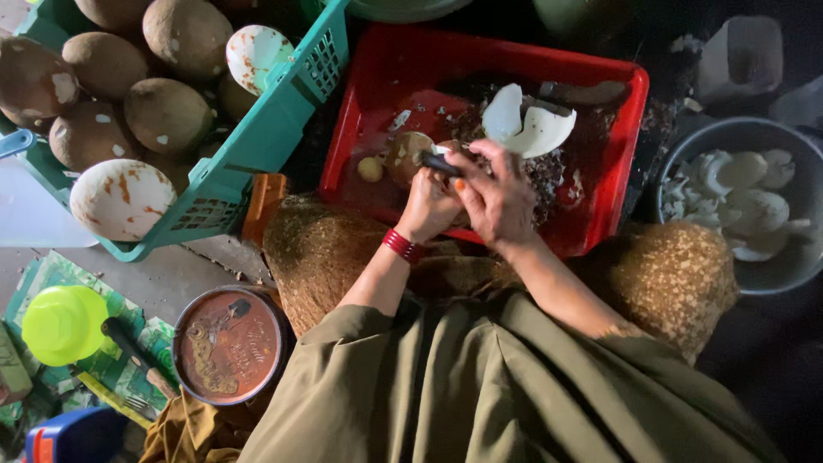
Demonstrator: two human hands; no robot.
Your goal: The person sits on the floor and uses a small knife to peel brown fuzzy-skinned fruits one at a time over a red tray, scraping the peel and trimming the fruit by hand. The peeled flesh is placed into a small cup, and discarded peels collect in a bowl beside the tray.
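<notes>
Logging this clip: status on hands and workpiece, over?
Left hand grips coconut piece over red tray. Right hand holds dark tool against it. Nothing blocking.

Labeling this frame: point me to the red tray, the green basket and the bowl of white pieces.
red tray (600,70): head view, on its far right rim.
green basket (257,146): head view, on its slanted side wall.
bowl of white pieces (686,141): head view, on its upper left rim.
</notes>
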